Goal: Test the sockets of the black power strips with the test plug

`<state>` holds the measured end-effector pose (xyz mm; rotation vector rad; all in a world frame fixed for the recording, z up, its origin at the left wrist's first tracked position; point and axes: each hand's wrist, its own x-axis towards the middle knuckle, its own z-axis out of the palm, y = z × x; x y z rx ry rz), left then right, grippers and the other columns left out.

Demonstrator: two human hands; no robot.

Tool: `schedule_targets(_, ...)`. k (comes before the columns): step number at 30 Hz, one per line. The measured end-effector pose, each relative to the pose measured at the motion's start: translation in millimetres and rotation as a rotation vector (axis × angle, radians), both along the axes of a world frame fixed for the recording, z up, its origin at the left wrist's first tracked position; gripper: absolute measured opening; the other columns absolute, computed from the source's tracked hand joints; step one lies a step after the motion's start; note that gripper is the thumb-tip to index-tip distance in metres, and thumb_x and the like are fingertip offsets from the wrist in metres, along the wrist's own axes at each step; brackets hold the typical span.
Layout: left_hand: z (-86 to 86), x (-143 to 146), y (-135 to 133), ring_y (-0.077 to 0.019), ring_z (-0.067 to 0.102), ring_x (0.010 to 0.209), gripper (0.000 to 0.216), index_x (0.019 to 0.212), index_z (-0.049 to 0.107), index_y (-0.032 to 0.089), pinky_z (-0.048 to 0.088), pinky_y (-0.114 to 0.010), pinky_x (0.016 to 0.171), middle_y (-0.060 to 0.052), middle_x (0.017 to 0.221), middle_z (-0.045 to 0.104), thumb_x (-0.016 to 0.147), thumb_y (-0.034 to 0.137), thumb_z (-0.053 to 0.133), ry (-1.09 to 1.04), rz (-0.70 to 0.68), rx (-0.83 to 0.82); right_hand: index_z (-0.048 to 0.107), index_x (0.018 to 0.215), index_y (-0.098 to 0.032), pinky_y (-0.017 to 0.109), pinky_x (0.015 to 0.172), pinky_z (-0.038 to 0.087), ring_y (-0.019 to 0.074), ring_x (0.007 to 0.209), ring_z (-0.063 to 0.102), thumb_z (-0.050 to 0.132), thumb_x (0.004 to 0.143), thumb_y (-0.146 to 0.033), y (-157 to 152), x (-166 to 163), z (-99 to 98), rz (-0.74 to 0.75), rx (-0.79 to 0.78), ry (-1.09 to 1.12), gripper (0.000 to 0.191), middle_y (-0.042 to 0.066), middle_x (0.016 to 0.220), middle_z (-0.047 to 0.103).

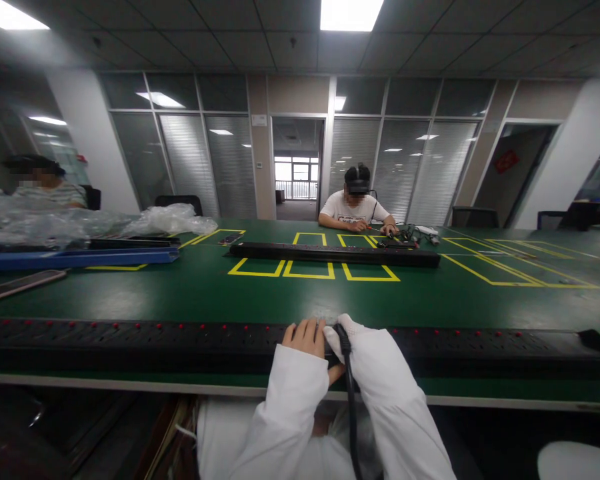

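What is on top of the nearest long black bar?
Small red dots; the bare left hand rests there, beside the white-gloved right hand holding a black cable. Anything beneath the hands is hidden.

Left fingers [306, 333] on black strip [145, 347], black cable [351, 407] against gloved right fingers [349, 324]

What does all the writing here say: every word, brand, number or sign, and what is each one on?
Nothing can be read for certain.
White shirt across the table: dark print on the chest, too blurred.
Plate by the open doorway: too small.
Red sign at the right: any lettering is too blurred.
Black strip under the hands: no lettering can be made out.
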<state>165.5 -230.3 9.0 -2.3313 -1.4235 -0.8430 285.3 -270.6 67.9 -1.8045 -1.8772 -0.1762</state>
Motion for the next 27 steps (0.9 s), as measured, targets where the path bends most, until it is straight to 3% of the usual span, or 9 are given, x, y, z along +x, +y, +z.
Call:
schedule_targets(4,-3.4,0,2,-0.0312,0.053,0.107,0.071,0.119,0.054,0.012,0.037,-0.044,0.091,-0.015,0.116,0.061,0.061,0.051,0.062,-0.042,0.018,0.032,0.057,0.102,-0.015,0.027,0.071,0.048,0.0081,0.077,0.056,0.045,0.088,-0.043,-3,-5,-2.0,-0.004,0.005,-0.037,0.034,0.003,0.092,0.059)
schedule_targets(19,-8.5,0,5,-0.0303,0.054,0.105,0.063,0.116,0.056,0.013,0.039,-0.043,0.089,-0.014,0.117,0.061,0.063,0.046,0.059,-0.04,-0.006,0.076,0.056,0.105,-0.016,0.029,0.075,0.048,0.009,0.081,0.057,0.043,0.088,-0.044,1,-1,-9.3,-0.003,0.053,-0.074,0.035,0.004,0.096,0.06)
schedule_targets(27,-6.2,-17,0,-0.0296,0.053,0.108,0.064,0.117,0.056,0.012,0.038,-0.042,0.092,-0.013,0.119,0.06,0.062,0.045,0.057,-0.03,0.029,0.038,0.059,0.095,-0.014,0.027,0.07,0.046,0.0082,0.072,0.056,0.04,0.089,-0.045,13,-7,-16.5,0.07,0.075,-0.072,0.037,0.001,0.079,0.06)
